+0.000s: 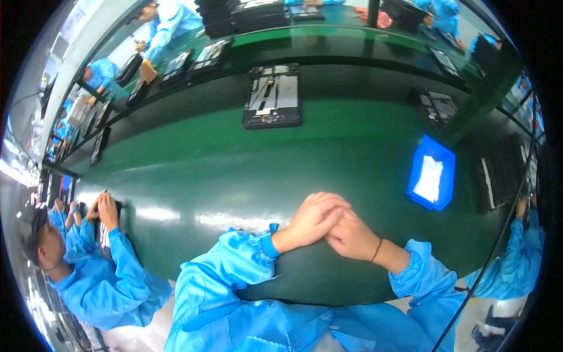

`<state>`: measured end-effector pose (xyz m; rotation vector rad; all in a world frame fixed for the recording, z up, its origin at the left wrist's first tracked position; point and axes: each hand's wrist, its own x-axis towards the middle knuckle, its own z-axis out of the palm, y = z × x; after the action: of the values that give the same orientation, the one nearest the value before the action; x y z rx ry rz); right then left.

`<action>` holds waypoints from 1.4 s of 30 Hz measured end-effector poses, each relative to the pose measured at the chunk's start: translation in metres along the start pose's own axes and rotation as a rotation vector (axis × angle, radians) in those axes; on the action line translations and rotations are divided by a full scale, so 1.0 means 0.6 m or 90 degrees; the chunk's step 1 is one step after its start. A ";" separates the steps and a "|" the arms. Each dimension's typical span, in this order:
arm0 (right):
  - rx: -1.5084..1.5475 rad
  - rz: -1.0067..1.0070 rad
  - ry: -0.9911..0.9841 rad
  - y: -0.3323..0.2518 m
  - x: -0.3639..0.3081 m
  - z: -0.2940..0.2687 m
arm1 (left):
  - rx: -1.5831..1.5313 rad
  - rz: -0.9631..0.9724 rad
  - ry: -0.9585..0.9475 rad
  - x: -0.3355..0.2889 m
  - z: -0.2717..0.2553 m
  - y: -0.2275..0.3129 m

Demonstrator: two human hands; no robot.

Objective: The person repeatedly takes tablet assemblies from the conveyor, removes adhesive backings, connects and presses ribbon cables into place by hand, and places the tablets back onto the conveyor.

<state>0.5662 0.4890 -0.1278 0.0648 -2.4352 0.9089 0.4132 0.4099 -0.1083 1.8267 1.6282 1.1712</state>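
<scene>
My left hand (311,218) and my right hand (353,236) rest together above the green tabletop, just in front of my body. The left hand's fingers are closed over the right hand, covering part of its fingers. No object shows in either one. A dark band circles my right wrist. Both arms wear light blue sleeves. Farther off, straight ahead, lies an opened tablet-like device (273,97) with its inner parts exposed; neither hand touches it. Nearest on the right side is a blue plastic bin (432,173) holding white pieces.
A dark raised shelf (346,56) spans the back, carrying similar devices. Another opened device (438,108) lies far right behind a green post (478,108). Dark trays (503,173) are stacked at right, near a hanging black cable (495,261). A co-worker (105,270) handles something at left.
</scene>
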 end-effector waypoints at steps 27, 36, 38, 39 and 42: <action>-0.040 -0.016 -0.079 0.020 -0.075 -0.067 | -0.061 -0.440 -0.128 0.540 0.123 -0.109; -0.041 -0.061 -0.134 -0.007 -0.047 -0.034 | 0.423 -0.499 0.118 0.664 0.195 -0.300; -0.011 -0.037 -0.110 -0.007 -0.049 -0.045 | 0.256 -0.558 -0.016 0.687 0.214 -0.287; 0.005 0.026 -0.085 0.019 -0.070 -0.057 | 0.229 -0.544 -0.056 0.690 0.274 -0.250; -0.045 0.137 -0.100 0.067 -0.148 -0.086 | 0.099 -0.315 -0.123 0.678 0.382 -0.122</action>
<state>0.6571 0.5397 -0.1635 -0.1612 -2.6569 0.9386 0.5366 0.8622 -0.1678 1.4404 1.9433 0.6479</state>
